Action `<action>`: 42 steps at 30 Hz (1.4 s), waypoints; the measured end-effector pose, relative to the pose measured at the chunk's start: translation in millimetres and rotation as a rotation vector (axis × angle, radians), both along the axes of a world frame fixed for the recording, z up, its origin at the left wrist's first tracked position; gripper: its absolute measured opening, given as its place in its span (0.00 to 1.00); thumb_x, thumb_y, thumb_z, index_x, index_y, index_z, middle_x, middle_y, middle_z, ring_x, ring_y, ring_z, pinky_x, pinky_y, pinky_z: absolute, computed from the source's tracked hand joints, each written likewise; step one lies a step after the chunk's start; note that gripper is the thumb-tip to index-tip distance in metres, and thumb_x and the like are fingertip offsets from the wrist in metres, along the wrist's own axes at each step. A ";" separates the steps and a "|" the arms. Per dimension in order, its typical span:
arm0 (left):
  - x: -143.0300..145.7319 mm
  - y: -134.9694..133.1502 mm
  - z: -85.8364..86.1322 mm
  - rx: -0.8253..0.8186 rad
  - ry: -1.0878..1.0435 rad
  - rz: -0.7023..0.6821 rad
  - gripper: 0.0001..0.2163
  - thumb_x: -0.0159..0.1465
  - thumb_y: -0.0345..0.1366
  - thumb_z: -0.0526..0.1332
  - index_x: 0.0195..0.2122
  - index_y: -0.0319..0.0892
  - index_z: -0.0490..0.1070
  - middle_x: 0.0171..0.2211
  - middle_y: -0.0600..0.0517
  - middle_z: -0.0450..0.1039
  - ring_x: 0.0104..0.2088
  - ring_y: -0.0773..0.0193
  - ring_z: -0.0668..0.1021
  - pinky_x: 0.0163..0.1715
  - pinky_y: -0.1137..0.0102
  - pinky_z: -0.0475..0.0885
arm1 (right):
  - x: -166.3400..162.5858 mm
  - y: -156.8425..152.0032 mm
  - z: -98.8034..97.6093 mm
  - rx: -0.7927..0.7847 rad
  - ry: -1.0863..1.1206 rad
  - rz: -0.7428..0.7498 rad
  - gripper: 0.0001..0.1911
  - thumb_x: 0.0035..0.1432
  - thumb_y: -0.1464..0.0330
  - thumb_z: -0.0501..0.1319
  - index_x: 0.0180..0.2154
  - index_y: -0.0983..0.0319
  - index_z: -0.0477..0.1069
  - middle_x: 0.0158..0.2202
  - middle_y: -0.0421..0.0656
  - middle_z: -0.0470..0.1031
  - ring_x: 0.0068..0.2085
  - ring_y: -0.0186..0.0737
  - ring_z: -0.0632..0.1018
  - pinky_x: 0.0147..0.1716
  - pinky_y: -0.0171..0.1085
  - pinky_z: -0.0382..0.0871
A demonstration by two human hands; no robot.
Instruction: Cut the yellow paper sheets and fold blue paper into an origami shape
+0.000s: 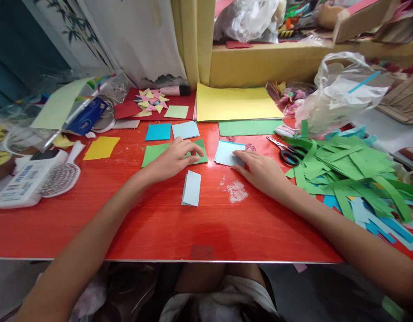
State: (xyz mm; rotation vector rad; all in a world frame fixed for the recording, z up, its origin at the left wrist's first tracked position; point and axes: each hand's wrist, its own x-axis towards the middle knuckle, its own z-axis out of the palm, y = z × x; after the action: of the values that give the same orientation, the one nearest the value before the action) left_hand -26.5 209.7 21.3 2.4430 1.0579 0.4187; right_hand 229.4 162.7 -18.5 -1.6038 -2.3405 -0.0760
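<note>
My left hand (175, 156) is over two green paper pieces (154, 154) lying side by side, its fingers loosely bent and thumb apart, holding nothing. Whether its fingertips touch the green paper I cannot tell. At the right edge of a small stack of light blue paper squares (225, 153), my right hand (258, 170) rests with fingers stretched over the edge and thumb apart. A darker blue edge shows at the back of that stack. Between the hands and nearer me lies a light blue paper folded in half (192, 188), slightly sprung apart.
Black-handled scissors (290, 154) lie beside a heap of green paper strips (357, 165) at the right. Yellow sheets (238, 103) lie at the back. A hairbrush (61, 179) and a white bottle (28, 181) are at the left. A whitish patch (236, 191) marks the red table (142, 232).
</note>
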 end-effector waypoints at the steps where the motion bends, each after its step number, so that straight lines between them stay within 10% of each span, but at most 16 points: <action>1: -0.9 1.0 -0.5 0.022 -0.019 0.040 0.10 0.68 0.39 0.51 0.41 0.43 0.70 0.39 0.51 0.71 0.43 0.61 0.67 0.48 0.64 0.61 | -0.1 -0.5 -0.6 0.008 -0.008 0.000 0.19 0.64 0.65 0.54 0.52 0.68 0.69 0.51 0.52 0.75 0.50 0.51 0.76 0.46 0.46 0.72; 9: 3.2 2.9 -9.8 0.144 -0.044 0.090 0.09 0.68 0.34 0.51 0.37 0.42 0.70 0.36 0.52 0.72 0.39 0.62 0.68 0.45 0.65 0.64 | 1.3 -3.5 0.9 0.251 -0.061 0.019 0.14 0.65 0.69 0.51 0.35 0.64 0.75 0.33 0.44 0.80 0.34 0.41 0.79 0.29 0.37 0.66; 15: 19.1 -20.1 -14.0 0.538 -0.157 -0.045 0.16 0.63 0.41 0.59 0.50 0.43 0.64 0.46 0.46 0.69 0.44 0.61 0.73 0.40 0.67 0.68 | -7.1 -23.4 19.0 0.602 -0.006 0.260 0.07 0.62 0.74 0.56 0.39 0.62 0.72 0.38 0.42 0.80 0.41 0.38 0.79 0.40 0.36 0.69; 18: 20.9 -30.7 -14.0 0.818 -0.119 -0.144 0.06 0.66 0.33 0.55 0.43 0.44 0.67 0.39 0.49 0.74 0.38 0.63 0.75 0.36 0.68 0.67 | -14.0 -36.9 26.9 0.506 0.127 0.322 0.07 0.62 0.72 0.56 0.41 0.59 0.71 0.40 0.43 0.80 0.44 0.41 0.79 0.43 0.39 0.71; 22: 12.8 -31.9 -13.9 1.027 -0.107 -0.096 0.07 0.65 0.28 0.54 0.40 0.45 0.69 0.37 0.49 0.76 0.32 0.65 0.75 0.28 0.68 0.65 | -17.5 -38.9 30.4 0.095 0.571 0.016 0.17 0.65 0.58 0.50 0.44 0.60 0.70 0.45 0.49 0.78 0.42 0.47 0.79 0.42 0.46 0.73; 28: 8.2 -32.1 -8.3 0.676 -0.150 -0.205 0.10 0.65 0.30 0.53 0.40 0.49 0.72 0.39 0.50 0.76 0.37 0.62 0.77 0.39 0.64 0.70 | -16.1 -22.0 22.1 -0.822 1.347 -0.027 0.26 0.63 0.50 0.48 0.43 0.64 0.71 0.37 0.51 0.78 0.34 0.44 0.80 0.32 0.42 0.76; 33: 14.8 -37.3 -7.5 0.539 -0.065 -0.333 0.08 0.66 0.33 0.53 0.38 0.49 0.72 0.45 0.51 0.74 0.42 0.63 0.77 0.45 0.64 0.70 | -19.7 -24.0 15.2 -0.582 1.385 0.022 0.12 0.60 0.62 0.59 0.42 0.60 0.73 0.37 0.42 0.76 0.34 0.35 0.78 0.34 0.37 0.75; 37: 22.4 -43.3 -7.2 0.595 -0.232 -0.026 0.05 0.65 0.36 0.55 0.35 0.45 0.69 0.49 0.48 0.70 0.37 0.64 0.75 0.39 0.65 0.72 | -21.1 -29.9 18.5 -0.493 1.417 0.072 0.12 0.61 0.64 0.57 0.46 0.56 0.72 0.38 0.40 0.76 0.34 0.36 0.79 0.33 0.38 0.76; 42: 29.7 -51.8 8.0 0.164 -0.525 0.122 0.08 0.65 0.39 0.56 0.31 0.43 0.65 0.55 0.47 0.64 0.28 0.72 0.73 0.31 0.69 0.74 | -24.1 -41.3 30.1 -0.474 1.376 0.128 0.13 0.62 0.64 0.57 0.48 0.56 0.71 0.39 0.43 0.77 0.37 0.41 0.81 0.35 0.42 0.78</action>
State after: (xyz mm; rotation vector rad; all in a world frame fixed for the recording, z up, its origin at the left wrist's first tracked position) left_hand 3.2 157.9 29.3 2.2128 0.9666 1.1511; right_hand 205.3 121.4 11.6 -1.0080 -1.3283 1.2469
